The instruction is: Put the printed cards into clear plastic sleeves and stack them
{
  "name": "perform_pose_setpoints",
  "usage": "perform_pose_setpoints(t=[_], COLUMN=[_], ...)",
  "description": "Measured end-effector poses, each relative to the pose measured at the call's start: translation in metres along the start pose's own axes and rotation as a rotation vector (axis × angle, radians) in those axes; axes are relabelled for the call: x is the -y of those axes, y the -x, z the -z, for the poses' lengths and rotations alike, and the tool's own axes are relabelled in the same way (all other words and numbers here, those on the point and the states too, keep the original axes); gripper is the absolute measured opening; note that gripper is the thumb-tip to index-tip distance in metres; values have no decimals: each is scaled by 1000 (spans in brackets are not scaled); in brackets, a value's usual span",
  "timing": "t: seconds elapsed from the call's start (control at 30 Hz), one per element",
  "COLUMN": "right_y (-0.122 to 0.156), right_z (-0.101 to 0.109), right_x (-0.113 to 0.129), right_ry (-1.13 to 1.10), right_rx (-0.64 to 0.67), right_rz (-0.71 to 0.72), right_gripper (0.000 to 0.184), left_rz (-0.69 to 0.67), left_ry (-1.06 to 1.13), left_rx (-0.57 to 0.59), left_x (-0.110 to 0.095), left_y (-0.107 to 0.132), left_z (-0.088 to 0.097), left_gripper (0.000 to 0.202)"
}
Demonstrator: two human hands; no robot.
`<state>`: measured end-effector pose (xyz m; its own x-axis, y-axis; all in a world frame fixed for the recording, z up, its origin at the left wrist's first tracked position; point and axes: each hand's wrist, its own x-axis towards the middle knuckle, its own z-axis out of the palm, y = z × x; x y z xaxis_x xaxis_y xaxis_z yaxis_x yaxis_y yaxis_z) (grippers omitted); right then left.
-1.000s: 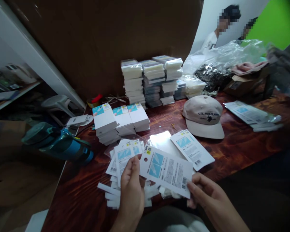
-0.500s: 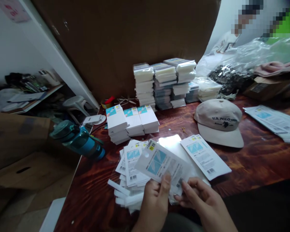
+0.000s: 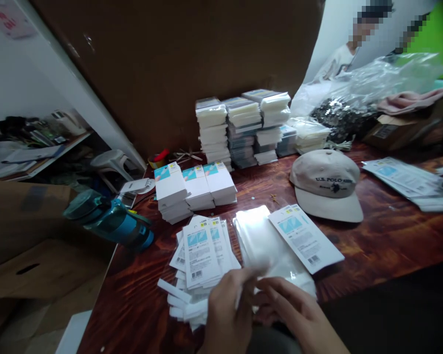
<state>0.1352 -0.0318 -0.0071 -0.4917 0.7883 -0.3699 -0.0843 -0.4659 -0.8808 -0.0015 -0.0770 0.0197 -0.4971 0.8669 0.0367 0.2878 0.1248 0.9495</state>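
My left hand [image 3: 229, 307] is closed in front of the bag pile, its fingers smeared by motion. Close beside it, the bent fingers of my right hand [image 3: 293, 307] point toward the left one. A pale sliver shows between the two hands; what they hold is mostly hidden. Left of them, printed cards in clear sleeves [image 3: 198, 253] lie in a loose heap, with white strips [image 3: 174, 290] sticking out at its front. Beyond the hands is a pile of clear plastic bags [image 3: 256, 228]. Printed cards [image 3: 304, 238] rest on that pile's right side.
Behind stand card stacks [image 3: 172, 191] and taller packed stacks [image 3: 212, 132]. A beige cap [image 3: 327, 184] sits right, near more sleeved cards [image 3: 398, 179]. A blue bottle [image 3: 110, 219] leans at the left table edge, beside a cardboard box [image 3: 25, 236]. A person [image 3: 335, 61] is at the back right.
The sleeved card that was face-up in my hands no longer shows its printed face. My left hand has turned and come closer to the right one. The view has shifted slightly.
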Motion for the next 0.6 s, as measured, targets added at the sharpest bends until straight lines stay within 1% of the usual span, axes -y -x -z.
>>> perform_pose_setpoints(t=[0.03, 0.07, 0.1, 0.17, 0.23, 0.27, 0.3, 0.33, 0.37, 0.43, 0.47, 0.5, 0.53, 0.57, 0.6], right_y=[-1, -3, -5, -9, -16, -21, -26, -31, -36, -43, -45, -46, -46, -45, -44], right_z=[7, 15, 26, 49, 71, 81, 89, 96, 102, 110, 113, 115, 116, 115, 114], right_x=[0, 2, 3, 7, 11, 12, 12, 12, 10, 5, 2, -1, -3, -4, -4], right_ry=[34, 95, 181, 387, 616, 751, 885, 1001, 1091, 1176, 1187, 1188, 1182, 1171, 1155], right_rx=[-23, -74, -163, -395, -665, -773, -850, -892, -907, -883, -861, -837, -822, -818, -826], right_rz=[9, 28, 53, 106, 182, 246, 310, 359, 387, 368, 344, 327, 319, 315, 313], right_gripper=[38, 40, 41, 45, 51, 56, 62, 70, 77, 89, 90, 90, 89, 87, 86], left_rz=[80, 147, 195, 234, 283, 297, 292, 266, 222, 97, 28, -48, -128, -205, -270], left_ry=[-59, -124, -184, -330, -530, -648, -776, -911, -1043, -1262, -1331, -1359, -1338, -1282, -1209], left_rx=[-71, -144, -200, -278, -255, -226, -192, -171, -164, -195, -231, -274, -301, -298, -266], left_x=[2, 4, 7, 15, 23, 27, 31, 33, 35, 36, 36, 34, 33, 31, 28], left_y=[-2, -4, -8, -17, -25, -27, -29, -29, -28, -25, -23, -22, -22, -22, -24], left_z=[5, 12, 20, 37, 51, 57, 60, 62, 62, 58, 54, 49, 42, 34, 25], left_gripper=[24, 29, 35, 47, 56, 58, 59, 58, 55, 45, 38, 32, 27, 23, 20])
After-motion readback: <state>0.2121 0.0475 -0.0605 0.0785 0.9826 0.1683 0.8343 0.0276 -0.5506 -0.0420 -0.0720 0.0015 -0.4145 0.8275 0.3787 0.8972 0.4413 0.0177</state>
